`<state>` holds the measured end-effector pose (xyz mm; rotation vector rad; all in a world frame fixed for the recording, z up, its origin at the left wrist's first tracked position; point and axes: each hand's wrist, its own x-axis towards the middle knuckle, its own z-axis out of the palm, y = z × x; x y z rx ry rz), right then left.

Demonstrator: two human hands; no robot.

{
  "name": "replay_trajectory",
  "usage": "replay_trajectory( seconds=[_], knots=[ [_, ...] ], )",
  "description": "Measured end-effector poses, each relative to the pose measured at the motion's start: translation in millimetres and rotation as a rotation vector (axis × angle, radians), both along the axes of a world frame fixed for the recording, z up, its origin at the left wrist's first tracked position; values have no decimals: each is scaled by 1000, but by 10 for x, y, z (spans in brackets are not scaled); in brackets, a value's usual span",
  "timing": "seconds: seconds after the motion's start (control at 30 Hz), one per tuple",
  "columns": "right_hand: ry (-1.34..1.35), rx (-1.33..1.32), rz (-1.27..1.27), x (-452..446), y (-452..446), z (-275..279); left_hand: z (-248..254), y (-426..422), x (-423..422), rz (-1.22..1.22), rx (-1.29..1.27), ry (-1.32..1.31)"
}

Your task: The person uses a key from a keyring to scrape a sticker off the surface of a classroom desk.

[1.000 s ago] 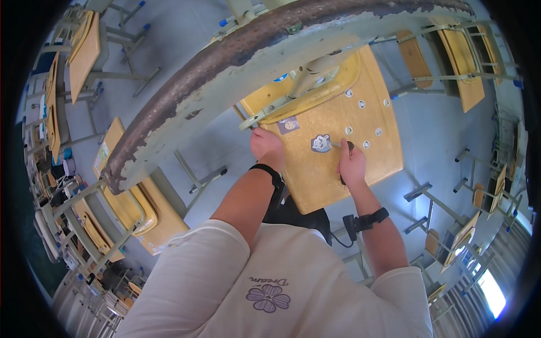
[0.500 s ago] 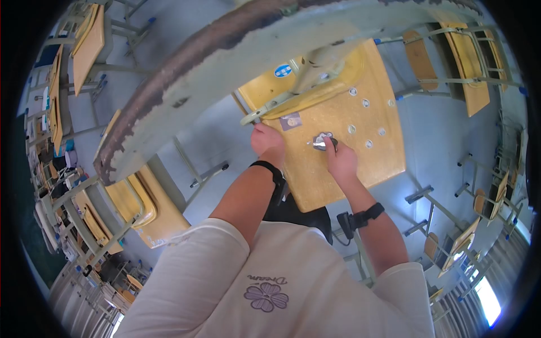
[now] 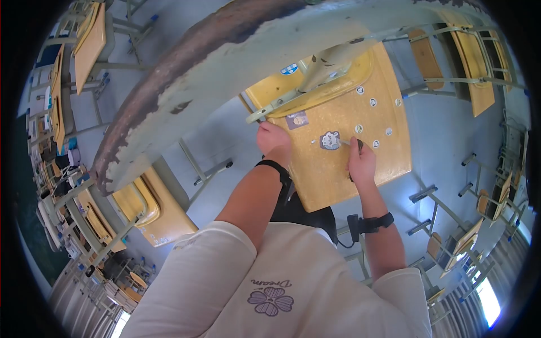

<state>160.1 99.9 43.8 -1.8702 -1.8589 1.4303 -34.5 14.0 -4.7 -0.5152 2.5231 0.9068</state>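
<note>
Closed around the dark handle of a scraper (image 3: 360, 146), my right hand (image 3: 363, 163) is over the yellow desk (image 3: 332, 183). The scraper's thin blade points left, its tip close to a grey-and-white cartoon sticker (image 3: 330, 140) stuck on the desktop. My left hand (image 3: 274, 138) is curled at the desk's left edge, beside the end of a grey-green metal bar (image 3: 264, 111). What its fingers grip is hidden. Near it lies a purple picture sticker (image 3: 296, 119). Several small round stickers (image 3: 373, 102) dot the right part of the desktop.
A peeling grey-green metal frame (image 3: 225, 67) arches across the top, close to the camera. A blue-and-white label (image 3: 289, 69) marks the yellow panel beneath it. Other desks and chairs (image 3: 163, 205) stand on both sides, their metal legs reaching across the floor.
My right hand has drawn the scraper back to the right, off the cartoon sticker, which now shows whole. My left hand stays at the desk's edge. The view has shifted slightly.
</note>
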Motion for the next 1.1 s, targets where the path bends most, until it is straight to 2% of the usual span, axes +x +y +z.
replay_trajectory(
  seconds=[0.13, 0.23, 0.3, 0.4, 0.5, 0.63, 0.7, 0.73, 0.8, 0.9, 1.03, 1.1],
  knots=[
    [9, -38, -83, 40, -21, 14, 4, -11, 13, -3, 7, 7],
    [33, 33, -12, 76, -38, -102, 41, 10, 7, 43, 27, -5],
    [-128, 224, 108, 77, -51, -206, 48, 6, -2, 28, 19, -17],
    [-185, 345, 225, 41, -62, -158, 5, -24, -7, 0, 20, -14],
    [-302, 394, 322, -60, -74, -173, -31, -26, -6, 5, 21, -10],
    [-298, 336, 341, -100, 34, -124, -16, -18, -13, 5, 13, -2],
    [-103, -55, 117, -88, 43, -21, -16, -26, -16, -24, 3, 12],
    [-104, -53, 119, -54, 44, 3, -15, -31, -15, -21, 4, 11],
    [72, -135, -55, 66, 51, 44, -9, -50, -15, -62, 26, 25],
    [147, -64, 10, 245, -31, -2, -15, -41, -15, -52, 16, 11],
    [77, -30, -37, 308, -174, -10, -40, -15, -5, -10, 33, 3],
    [24, 170, 26, 297, -225, -130, -24, -38, -12, -36, 40, -14]
  ],
)
